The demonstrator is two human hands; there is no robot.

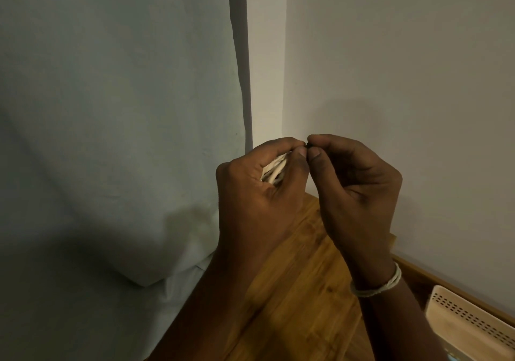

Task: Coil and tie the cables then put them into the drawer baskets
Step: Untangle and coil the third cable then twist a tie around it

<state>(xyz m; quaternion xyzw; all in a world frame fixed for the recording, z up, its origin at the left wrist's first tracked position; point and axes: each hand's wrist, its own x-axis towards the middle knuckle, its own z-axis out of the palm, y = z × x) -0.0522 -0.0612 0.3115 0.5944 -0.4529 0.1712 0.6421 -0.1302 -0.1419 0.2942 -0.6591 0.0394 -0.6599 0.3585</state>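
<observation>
We see a pale wall (390, 54) corner, a grey-blue curtain (111, 110) at left, and a wooden surface (292, 291) below. A cream perforated basket (468, 324) sits at the lower right, near the wall. Our left hand (259, 190) is raised above the surface, grip closed around a coiled white cable (274, 169). Our right hand (354, 185) pinches a small dark piece (307, 145) at the left fingertips, thumbs touching. A pale thread band (376, 285) wraps the right wrist.
</observation>
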